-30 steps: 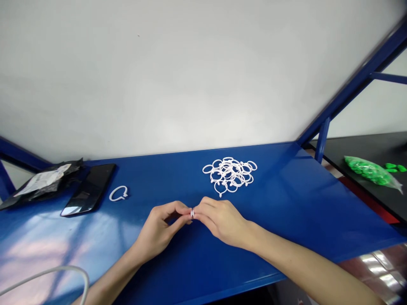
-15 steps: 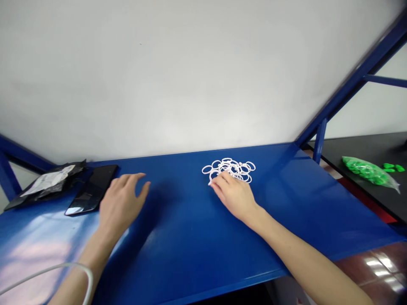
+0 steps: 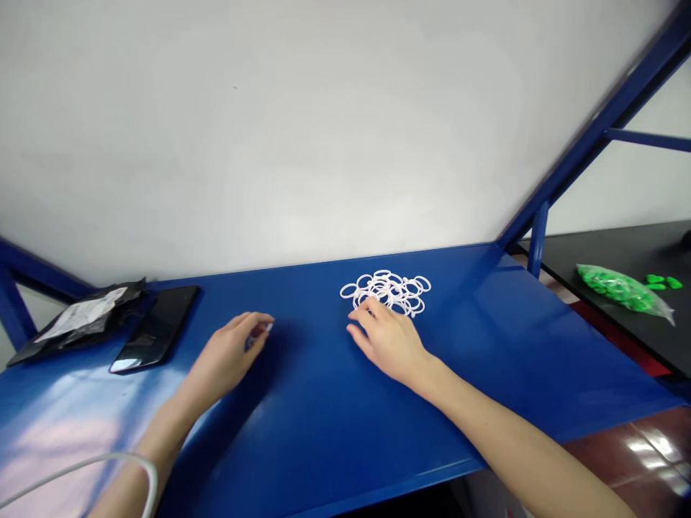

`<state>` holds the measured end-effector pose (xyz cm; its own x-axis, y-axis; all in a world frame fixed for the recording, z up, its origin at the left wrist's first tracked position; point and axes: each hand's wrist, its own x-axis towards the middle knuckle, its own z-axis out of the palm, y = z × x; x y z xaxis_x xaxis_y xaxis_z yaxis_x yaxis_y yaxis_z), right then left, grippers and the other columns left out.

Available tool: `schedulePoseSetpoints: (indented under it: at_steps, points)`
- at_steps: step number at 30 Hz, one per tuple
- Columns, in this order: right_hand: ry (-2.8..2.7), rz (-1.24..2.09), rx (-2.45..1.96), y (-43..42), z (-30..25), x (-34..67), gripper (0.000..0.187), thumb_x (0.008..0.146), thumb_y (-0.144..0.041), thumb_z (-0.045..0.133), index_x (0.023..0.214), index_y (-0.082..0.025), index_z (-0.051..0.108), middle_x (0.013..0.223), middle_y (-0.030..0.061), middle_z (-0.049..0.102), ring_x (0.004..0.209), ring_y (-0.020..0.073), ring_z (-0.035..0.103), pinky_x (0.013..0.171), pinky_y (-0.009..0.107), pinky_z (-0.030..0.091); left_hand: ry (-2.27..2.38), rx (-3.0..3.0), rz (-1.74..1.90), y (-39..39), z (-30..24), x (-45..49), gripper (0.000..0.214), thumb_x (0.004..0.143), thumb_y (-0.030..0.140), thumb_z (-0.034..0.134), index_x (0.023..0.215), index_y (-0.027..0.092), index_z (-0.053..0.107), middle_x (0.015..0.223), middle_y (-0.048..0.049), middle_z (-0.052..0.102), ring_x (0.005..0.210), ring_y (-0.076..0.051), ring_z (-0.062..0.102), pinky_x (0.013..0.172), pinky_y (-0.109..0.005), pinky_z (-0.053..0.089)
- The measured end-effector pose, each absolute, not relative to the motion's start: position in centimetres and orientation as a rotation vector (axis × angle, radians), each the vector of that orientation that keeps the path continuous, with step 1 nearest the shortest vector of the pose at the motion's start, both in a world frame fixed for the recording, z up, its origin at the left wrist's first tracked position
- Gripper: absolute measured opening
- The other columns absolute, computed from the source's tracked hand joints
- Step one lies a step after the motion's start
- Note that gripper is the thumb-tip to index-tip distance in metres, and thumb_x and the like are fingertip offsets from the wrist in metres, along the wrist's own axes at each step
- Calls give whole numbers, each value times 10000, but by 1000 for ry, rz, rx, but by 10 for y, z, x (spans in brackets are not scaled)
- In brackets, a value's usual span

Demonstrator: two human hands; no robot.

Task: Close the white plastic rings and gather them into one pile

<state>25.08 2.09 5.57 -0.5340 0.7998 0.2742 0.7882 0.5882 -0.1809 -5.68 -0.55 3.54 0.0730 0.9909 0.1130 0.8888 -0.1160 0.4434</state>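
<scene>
A loose pile of thin white rings (image 3: 396,288) lies on the blue table (image 3: 324,403), near its back edge. At the pile's near side is my right hand (image 3: 391,342), its fingers bent and apart over the closest rings, with nothing visible between thumb and fingertips. My left hand (image 3: 232,352) hovers over the table left of the pile. Its fingers curl toward the thumb, and a small whitish spot shows at the fingertips, too small to identify.
On the left, a black phone (image 3: 156,327) lies beside a black plastic packet (image 3: 80,316) with a white label. A white cable (image 3: 108,457) crosses my left forearm. Blue frame bars (image 3: 537,237) rise at the right. Beyond them, a black table holds a clear bag (image 3: 620,288) of green pieces.
My left hand has moved right, its fingers closing from a spread pose. My right hand's fingers have parted slightly and drawn back a little from the rings.
</scene>
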Motion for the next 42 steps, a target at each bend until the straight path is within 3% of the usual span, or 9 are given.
schedulePoseSetpoints:
  at_steps: [5, 8, 12, 16, 21, 25, 31, 36, 42]
  points:
    - [-2528, 351, -887, -1, 45, 235, 335, 1031, -347, 554, 1321, -183, 586, 1345, 119, 629, 937, 205, 725, 747, 337, 591, 1328, 1831, 677, -34, 49, 0, 182, 995, 399, 526, 1026, 242, 613, 984, -19, 698, 878, -172, 661, 803, -281, 533]
    - [-2499, 534, -761, -5, 39, 232, 193, 1034, -312, 562, 1117, -160, 647, 1124, 81, 719, 905, 185, 719, 744, 302, 569, 1165, 1679, 697, -46, 54, 14, 181, 1005, 399, 535, 954, 235, 592, 918, -12, 656, 827, -154, 629, 757, -262, 528]
    - [-2300, 792, -773, -1, 39, 233, 148, 997, -285, 638, 903, -178, 676, 878, 20, 714, 767, 147, 674, 691, 263, 524, 1116, 1566, 793, -47, 54, 9, 155, 958, 380, 636, 1001, 232, 629, 961, -27, 652, 869, -160, 632, 795, -273, 531]
    - [-1832, 1386, -957, 2, 40, 231, 192, 940, -353, 709, 848, -186, 680, 742, -25, 679, 629, 114, 652, 600, 224, 520, 1120, 1510, 816, -43, 50, 4, 273, 890, 387, 738, 1099, 244, 637, 1060, -42, 661, 982, -190, 647, 867, -305, 530]
    - [-1546, 1723, -938, 2, 36, 227, 314, 827, -456, 813, 837, -180, 664, 745, -8, 720, 664, 143, 711, 656, 259, 571, 1196, 1456, 791, -39, 51, 8, 238, 920, 439, 691, 997, 217, 648, 962, -24, 675, 845, -156, 631, 757, -278, 519]
    - [-1622, 1646, -965, 2, 37, 227, 265, 855, -421, 788, 898, -185, 674, 766, -4, 726, 677, 144, 708, 652, 258, 550, 1192, 1338, 875, -36, 52, 12, 266, 894, 455, 707, 939, 204, 631, 894, -8, 654, 744, -135, 600, 607, -236, 500]
    - [-1848, 1460, -1017, 0, 42, 227, 190, 920, -388, 718, 941, -200, 709, 718, -34, 682, 576, 111, 654, 561, 225, 463, 1196, 1341, 893, -36, 44, 16, 225, 846, 401, 753, 923, 197, 694, 820, -2, 676, 689, -122, 586, 576, -220, 494]
    - [-1958, 1324, -969, -4, 44, 228, 160, 966, -351, 668, 942, -201, 719, 695, -45, 663, 549, 92, 626, 572, 213, 464, 1234, 1263, 991, -37, 39, 18, 232, 783, 384, 812, 835, 189, 697, 769, 1, 696, 623, -110, 584, 509, -194, 457]
    - [-2192, 731, -800, -5, 35, 230, 193, 1044, -318, 553, 1031, -196, 701, 929, 18, 754, 706, 123, 685, 639, 234, 485, 1268, 1376, 1061, -37, 35, 18, 161, 816, 375, 798, 858, 221, 779, 805, -12, 735, 628, -115, 621, 563, -216, 522]
